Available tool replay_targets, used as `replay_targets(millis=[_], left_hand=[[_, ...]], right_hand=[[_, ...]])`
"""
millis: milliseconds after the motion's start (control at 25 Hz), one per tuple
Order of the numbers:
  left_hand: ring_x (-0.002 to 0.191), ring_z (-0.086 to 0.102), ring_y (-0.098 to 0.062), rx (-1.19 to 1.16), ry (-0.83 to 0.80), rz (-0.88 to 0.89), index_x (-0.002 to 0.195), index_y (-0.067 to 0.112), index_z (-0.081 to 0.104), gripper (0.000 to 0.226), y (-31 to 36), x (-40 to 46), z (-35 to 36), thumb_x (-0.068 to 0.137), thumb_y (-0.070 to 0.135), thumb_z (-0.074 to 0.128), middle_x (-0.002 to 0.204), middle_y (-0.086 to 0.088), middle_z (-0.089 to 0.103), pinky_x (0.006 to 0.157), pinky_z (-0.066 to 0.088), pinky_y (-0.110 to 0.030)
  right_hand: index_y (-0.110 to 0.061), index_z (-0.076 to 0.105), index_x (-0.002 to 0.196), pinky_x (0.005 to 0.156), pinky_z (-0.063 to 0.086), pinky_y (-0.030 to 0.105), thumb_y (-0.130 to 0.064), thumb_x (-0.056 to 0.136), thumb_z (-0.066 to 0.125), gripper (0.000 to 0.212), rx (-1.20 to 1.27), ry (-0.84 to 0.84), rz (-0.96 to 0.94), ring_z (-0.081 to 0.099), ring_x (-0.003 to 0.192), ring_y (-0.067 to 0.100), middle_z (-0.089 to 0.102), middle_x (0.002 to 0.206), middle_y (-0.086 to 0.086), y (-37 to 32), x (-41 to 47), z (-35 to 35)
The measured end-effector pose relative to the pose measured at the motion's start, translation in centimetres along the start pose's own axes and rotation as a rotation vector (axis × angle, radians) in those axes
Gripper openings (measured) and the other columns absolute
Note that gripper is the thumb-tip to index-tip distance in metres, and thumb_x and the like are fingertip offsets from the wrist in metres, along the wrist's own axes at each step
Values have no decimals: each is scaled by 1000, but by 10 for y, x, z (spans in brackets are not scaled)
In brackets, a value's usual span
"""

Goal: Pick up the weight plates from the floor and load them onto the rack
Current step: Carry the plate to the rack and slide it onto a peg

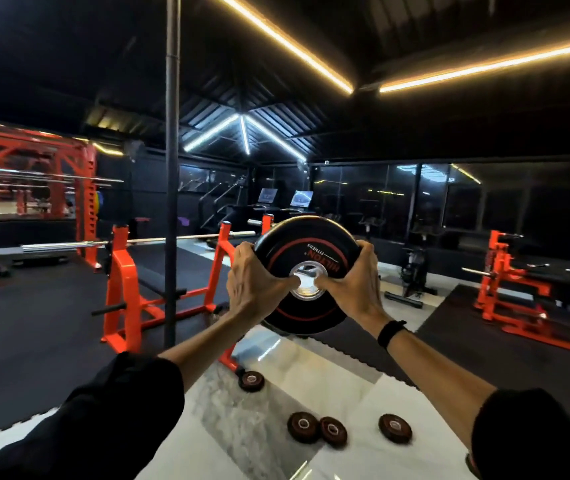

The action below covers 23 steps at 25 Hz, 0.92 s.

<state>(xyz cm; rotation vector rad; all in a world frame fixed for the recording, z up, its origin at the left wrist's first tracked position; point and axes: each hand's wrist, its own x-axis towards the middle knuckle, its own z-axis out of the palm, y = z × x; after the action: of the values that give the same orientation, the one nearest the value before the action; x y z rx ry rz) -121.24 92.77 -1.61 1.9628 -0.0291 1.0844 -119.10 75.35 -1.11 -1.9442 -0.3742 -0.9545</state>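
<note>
I hold a large black weight plate (pixel 306 249) with a red ring and a silver hub up at chest height in front of me. My left hand (pixel 254 284) grips its left rim, thumb at the hub. My right hand (pixel 354 284) grips the right rim, thumb also at the hub. Several small brown plates lie on the pale floor below: one (pixel 251 381) near the rack foot, two touching (pixel 303 427) (pixel 333 432), and one (pixel 395 428) to the right. An orange bench rack (pixel 122 271) with a barbell (pixel 69 244) stands to the left.
A dark vertical pole (pixel 171 168) rises just left of my arms. An orange power rack (pixel 34 188) stands far left, another orange machine (pixel 508 282) at right. Black rubber mats flank the pale tiled strip (pixel 276 358). Treadmills and bikes line the back wall.
</note>
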Motion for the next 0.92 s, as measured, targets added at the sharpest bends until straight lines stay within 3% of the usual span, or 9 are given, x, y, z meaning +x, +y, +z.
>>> replay_targets(millis=[120,320,440,600,800,920], left_hand=[[85,51,-18,-17,-36,30,107,14,46,74,-41,54,65,51,40,86,97,-1,51,60,34,-20],[85,53,-17,-7,-54,45,109,14,44,76,-114,128,184,51,41,86,98,-1,52,64,42,-23],[85,53,-16,-14,-65,47,110,13,45,75,-161,181,275,53,39,87,99,-2,53,59,34,-12],[84,53,-18,-8,-53,-14,108,14,45,75,-204,254,374,52,44,85,98,-1,52,62,37,-22],[81,50,-17,44,-32,-46,106,11,47,74,-261,342,489,52,41,86,97,-1,51,57,32,-20],[82,50,-18,37,-4,-34,105,12,46,74,-304,389,561,51,41,87,97,-1,52,63,35,-24]], right_hand=[[-12,36,124,84,45,33,-25,56,87,85,-31,16,25,47,106,19,45,116,5,58,57,43],[-12,35,125,85,49,34,-25,56,87,87,-33,24,40,50,104,19,47,119,8,175,135,116],[-13,36,123,83,49,32,-23,59,88,84,-4,21,42,52,103,18,48,119,9,260,199,164],[-11,36,126,82,42,29,-26,60,89,86,5,-25,31,47,104,15,46,121,6,342,289,213],[-11,35,129,87,49,36,-26,56,89,92,11,-55,67,52,107,23,47,123,10,452,393,283],[-11,32,133,89,47,35,-25,57,88,96,19,-81,91,49,109,20,43,127,8,520,448,325]])
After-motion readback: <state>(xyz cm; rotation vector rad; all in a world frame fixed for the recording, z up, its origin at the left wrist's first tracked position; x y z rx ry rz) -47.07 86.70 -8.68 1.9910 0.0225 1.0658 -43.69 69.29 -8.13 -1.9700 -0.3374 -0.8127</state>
